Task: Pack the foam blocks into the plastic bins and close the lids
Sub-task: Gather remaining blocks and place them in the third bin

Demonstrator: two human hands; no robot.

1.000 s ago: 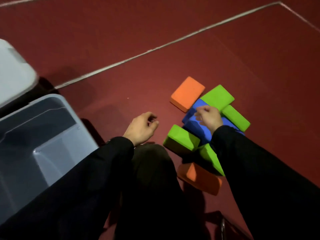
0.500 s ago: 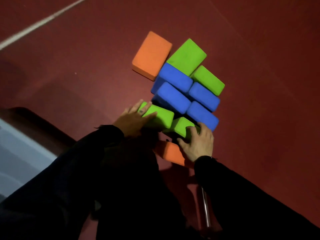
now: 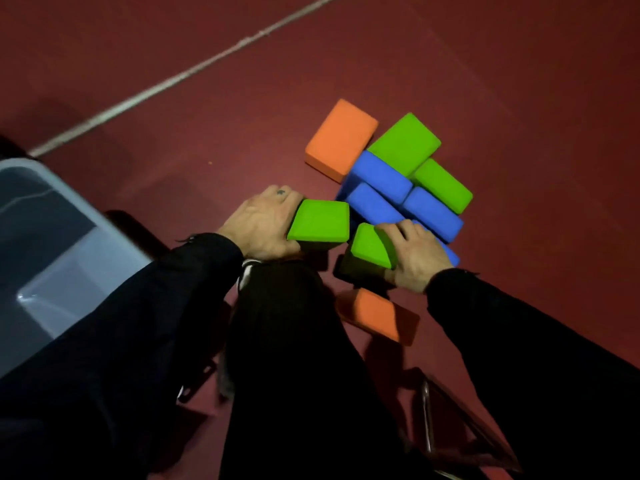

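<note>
A cluster of foam blocks lies on the red floor: several blue blocks [image 3: 381, 181], two green blocks [image 3: 405, 142] behind them, and an orange block [image 3: 341, 138] at the far left of the pile. My left hand [image 3: 263, 223] grips a green block [image 3: 320, 220] lifted slightly off the floor. My right hand [image 3: 414, 254] grips a second green block [image 3: 369, 245], also tilted up. Another orange block [image 3: 377, 315] lies on the floor under my right wrist. The open translucent plastic bin [image 3: 104, 233] stands at the left, its inside empty where visible.
A white line [image 3: 187, 76] crosses the red floor behind the blocks. My dark-trousered knee [image 3: 294, 341] fills the middle foreground. A metal frame [image 3: 427, 420] shows at the lower right, near my leg.
Both hands have closed on the two near green blocks and raised them off the pile. The view has swung left, bringing the bin back into sight.
</note>
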